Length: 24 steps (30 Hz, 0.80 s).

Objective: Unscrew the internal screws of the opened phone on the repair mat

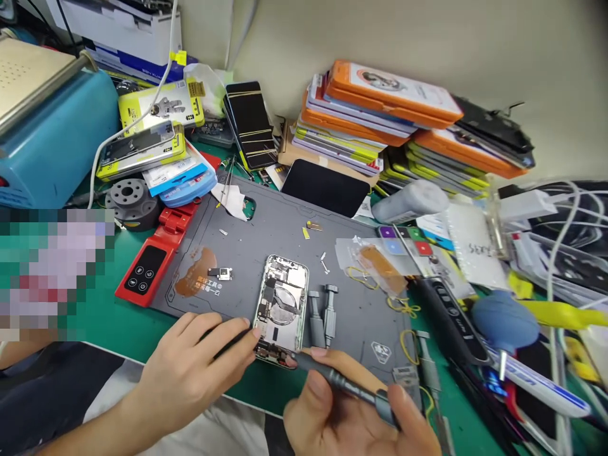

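An opened smartphone (pixel 283 310) lies on the dark grey work mat, its inner parts and a round coil area showing. My left hand (pixel 194 361) is closed on slim black tweezers (pixel 230 342), and its fingertips touch the phone's lower left edge. A dark grey screwdriver (pixel 346 385) is gripped in my right hand (pixel 351 405). Its tip end points at the phone's lower right corner; the exact contact is hidden. Two more screwdrivers (pixel 329 313) lie just right of the phone. A small metal part (pixel 220 273) sits on the mat to the left.
A red device with buttons (pixel 145 269) borders the mat (pixel 256 221) on the left. Behind stand a black phone screen (pixel 325 188) and stacked orange boxes (pixel 394 92). To the right are a blue air blower (pixel 506 320), a spray-like bottle (pixel 411 201) and cables.
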### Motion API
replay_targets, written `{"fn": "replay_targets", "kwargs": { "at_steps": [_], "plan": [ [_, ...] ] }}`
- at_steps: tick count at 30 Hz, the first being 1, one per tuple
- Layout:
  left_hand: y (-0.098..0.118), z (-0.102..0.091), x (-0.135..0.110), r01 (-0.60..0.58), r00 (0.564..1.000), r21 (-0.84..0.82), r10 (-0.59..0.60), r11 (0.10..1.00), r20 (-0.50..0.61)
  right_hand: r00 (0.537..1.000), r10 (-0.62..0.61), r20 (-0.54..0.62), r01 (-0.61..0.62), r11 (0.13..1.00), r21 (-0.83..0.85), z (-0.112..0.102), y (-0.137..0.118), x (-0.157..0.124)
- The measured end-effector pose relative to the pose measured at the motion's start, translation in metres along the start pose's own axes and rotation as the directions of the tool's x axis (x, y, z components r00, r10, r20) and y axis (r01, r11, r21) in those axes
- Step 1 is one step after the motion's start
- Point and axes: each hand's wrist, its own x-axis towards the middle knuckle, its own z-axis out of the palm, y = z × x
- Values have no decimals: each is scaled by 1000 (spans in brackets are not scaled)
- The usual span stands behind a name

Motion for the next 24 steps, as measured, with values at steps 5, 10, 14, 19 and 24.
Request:
{"fn": "replay_targets", "kwargs": {
  "at_steps": [5, 10, 14, 19, 24],
  "plan": [
    [1, -2, 1, -5, 999, 36, 4, 999, 35, 1000, -16, 1, 16, 998, 68, 5, 0, 4],
    [1, -1, -3, -15, 998, 32, 13, 999, 69, 999, 52, -6, -51, 993, 107, 13, -3, 6],
    [0, -1, -6, -24, 995, 43, 20, 999, 95, 996, 89, -2, -88, 989, 121, 12, -4, 4],
    [-1, -3, -4, -18, 993, 27, 15, 999, 117, 995, 97, -17, -94, 987, 132, 14, -4, 4],
    [0, -3, -2, -3, 995, 13, 2, 1000, 97, 996, 85, 12, -86, 989, 119, 14, -5, 4]
  ]
}}
